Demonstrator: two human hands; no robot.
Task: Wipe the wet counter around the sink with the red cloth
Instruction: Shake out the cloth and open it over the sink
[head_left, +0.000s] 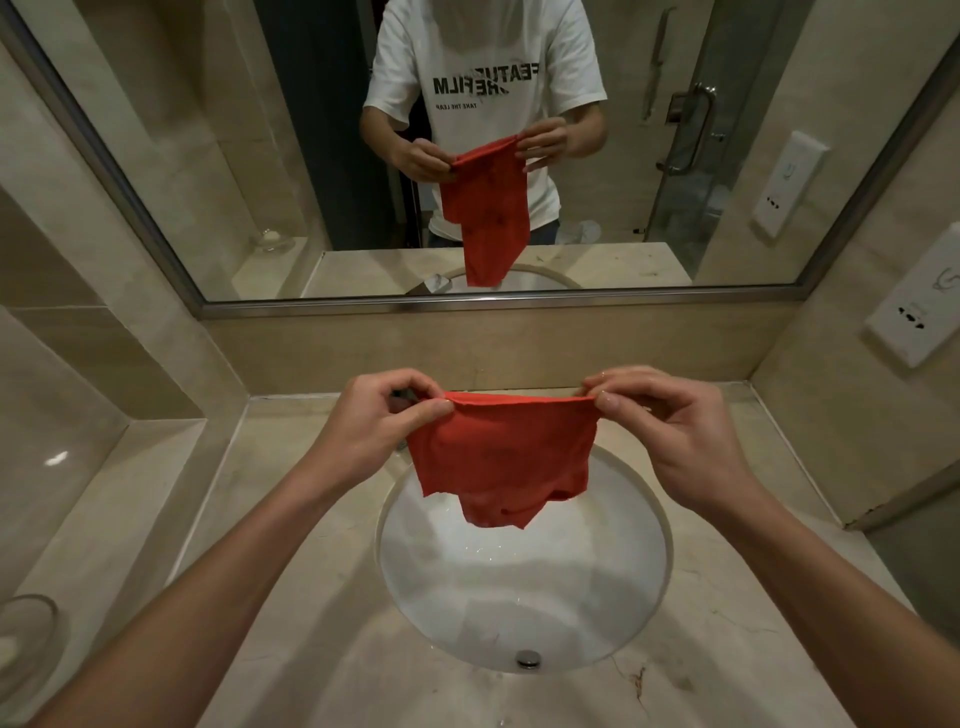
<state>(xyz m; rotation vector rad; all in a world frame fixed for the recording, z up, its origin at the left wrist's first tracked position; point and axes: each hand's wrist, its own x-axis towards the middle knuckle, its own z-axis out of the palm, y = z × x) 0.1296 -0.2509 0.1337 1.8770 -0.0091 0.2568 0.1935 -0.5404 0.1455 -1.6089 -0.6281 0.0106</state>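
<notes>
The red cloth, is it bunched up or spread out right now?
Spread out. The left hand and right hand pinch the red cloth by its top corners; it hangs above the sink.

Ahead of you: beige marble walls (130, 291), a framed mirror (208, 130), and a socket panel (919, 306) at right.

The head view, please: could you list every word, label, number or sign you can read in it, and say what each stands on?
"FEATUREFILM", mirror-reversed, partly smudged: white T-shirt reflected in the mirror.
"TAKE THE LEAP", small, mirror-reversed: same shirt, beneath.
Wall socket plate: a faint mark, too blurred to read.
Red cloth, sink, counter: no text visible.
</notes>
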